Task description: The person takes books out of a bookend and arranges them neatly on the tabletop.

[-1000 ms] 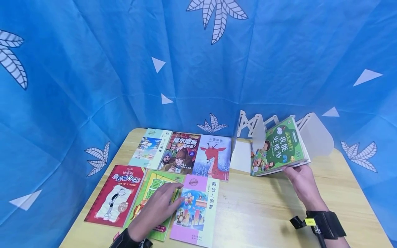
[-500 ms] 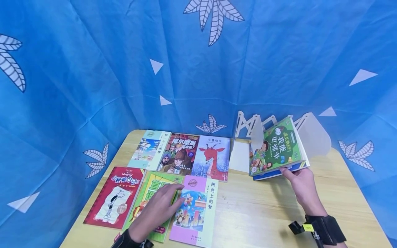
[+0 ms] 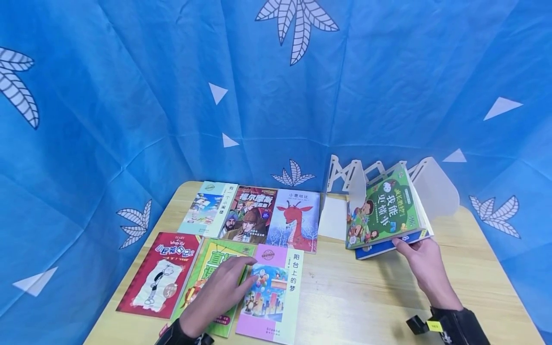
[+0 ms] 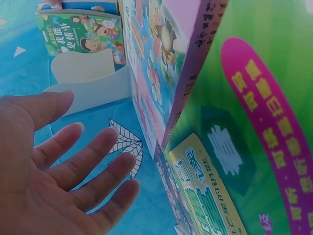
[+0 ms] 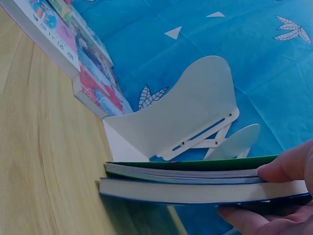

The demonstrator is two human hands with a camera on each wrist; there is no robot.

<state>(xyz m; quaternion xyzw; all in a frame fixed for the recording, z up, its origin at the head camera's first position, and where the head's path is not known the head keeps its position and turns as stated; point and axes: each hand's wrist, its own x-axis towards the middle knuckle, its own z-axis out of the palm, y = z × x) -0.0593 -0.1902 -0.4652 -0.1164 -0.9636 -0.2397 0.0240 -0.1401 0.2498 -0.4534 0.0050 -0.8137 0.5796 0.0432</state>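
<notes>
My right hand (image 3: 422,266) grips two books by their lower right corner, thumb on one side and fingers on the other. The front one is a green picture book (image 3: 385,208); behind it is a blue book (image 3: 377,247), mostly hidden. Both tilt in the white folding book rack (image 3: 433,189). In the right wrist view, the page edges of the blue book (image 5: 195,191) lie right under the green one. My left hand (image 3: 220,292), fingers loosely spread and holding nothing, hovers over a green and yellow book (image 3: 215,249) and the edge of a pink book (image 3: 273,256).
On the wooden table (image 3: 345,306) at the left lie a red diary book (image 3: 161,273), a pale green book (image 3: 207,208), a detective book (image 3: 250,213) and a blue deer book (image 3: 295,218). A blue patterned curtain (image 3: 276,96) hangs behind the table.
The right hand has drawn both books slightly toward the front, and the blue book has come into sight below the green one. The left hand has stayed in place.
</notes>
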